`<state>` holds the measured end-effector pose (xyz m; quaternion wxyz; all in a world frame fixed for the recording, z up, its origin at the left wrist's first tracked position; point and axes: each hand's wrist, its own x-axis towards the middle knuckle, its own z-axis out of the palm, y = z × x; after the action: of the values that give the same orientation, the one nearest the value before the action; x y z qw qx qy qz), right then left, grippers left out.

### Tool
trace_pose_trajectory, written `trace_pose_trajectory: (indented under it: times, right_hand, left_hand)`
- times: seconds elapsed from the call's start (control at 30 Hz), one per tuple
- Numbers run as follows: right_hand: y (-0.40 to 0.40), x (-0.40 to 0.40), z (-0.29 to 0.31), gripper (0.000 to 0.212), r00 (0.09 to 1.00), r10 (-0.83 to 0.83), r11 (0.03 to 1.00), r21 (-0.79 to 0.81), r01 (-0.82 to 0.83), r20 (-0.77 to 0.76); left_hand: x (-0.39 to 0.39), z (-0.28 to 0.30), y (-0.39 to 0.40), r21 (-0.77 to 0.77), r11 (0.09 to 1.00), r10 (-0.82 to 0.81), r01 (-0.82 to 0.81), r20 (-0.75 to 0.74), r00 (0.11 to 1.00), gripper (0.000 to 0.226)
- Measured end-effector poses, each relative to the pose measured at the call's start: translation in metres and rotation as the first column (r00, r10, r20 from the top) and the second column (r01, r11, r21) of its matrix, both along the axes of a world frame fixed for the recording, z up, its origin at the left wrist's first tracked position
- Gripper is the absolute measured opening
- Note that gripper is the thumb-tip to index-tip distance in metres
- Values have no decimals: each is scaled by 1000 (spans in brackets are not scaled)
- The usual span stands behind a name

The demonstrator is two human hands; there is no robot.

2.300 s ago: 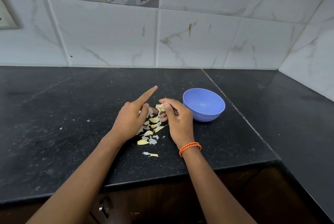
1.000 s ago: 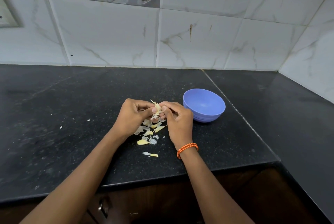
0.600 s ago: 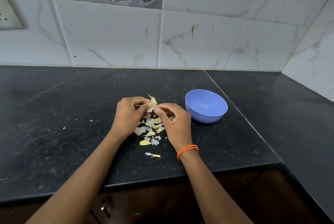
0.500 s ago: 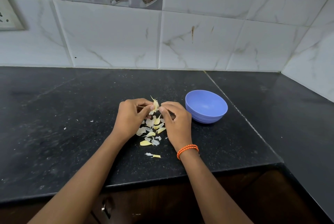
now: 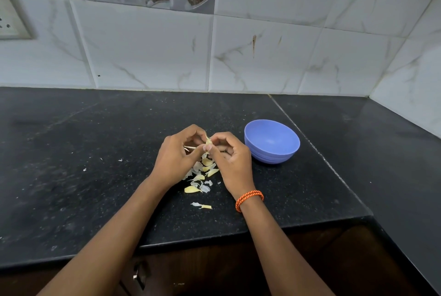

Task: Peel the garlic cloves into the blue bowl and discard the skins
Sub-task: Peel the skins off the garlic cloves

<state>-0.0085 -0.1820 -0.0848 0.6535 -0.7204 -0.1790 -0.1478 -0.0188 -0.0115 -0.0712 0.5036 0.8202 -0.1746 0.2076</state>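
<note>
While both hands are raised just above the black granite countertop (image 5: 95,152), a single garlic clove (image 5: 208,143) is pinched between them. It is gripped by the left hand (image 5: 177,159) with thumb and curled fingers from the left, and by the right hand (image 5: 230,159) with thumb and forefinger from the right; papery skin is seen sticking up from the clove's top. A thin pale sliver is noted projecting leftward out of the left hand's grip; what it is cannot be told. Directly below the grip, a loose heap of garlic pieces and skins (image 5: 202,176) is spread on the countertop, with one stray scrap (image 5: 201,205) lying nearer the counter edge. To the right of the grip, near but apart from the right hand, the blue bowl (image 5: 272,141) is set upright; nothing is seen inside it. An orange braided bracelet (image 5: 249,199) is worn on the right wrist. White marbled tiles (image 5: 262,57) are recorded beyond the grip.
</note>
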Motion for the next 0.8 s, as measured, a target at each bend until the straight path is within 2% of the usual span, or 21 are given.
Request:
trace_pose_trajectory:
  times: [0.17,0.33,0.57,0.8]
  right_hand:
    - [2,1,0,9,1000,-20,998,-60,21,20]
    - [2,4,-2,14,999,-20,995,-101,23,29]
    - [4,11,-7,17,1000,-2,992,-124,4,13]
    - [6,10,-7,18,995,-9,985,-173,26,100]
  left_hand:
    - [3,-3,-2,-6,1000,-11,11,-24,1000,7]
    - [6,-6,-1,-33,999,-31,28,-96,995,9]
    - [9,-8,0,-48,999,-21,16,-115,993,13]
    - [10,-10,1,-91,996,-34,22,-131,991,14]
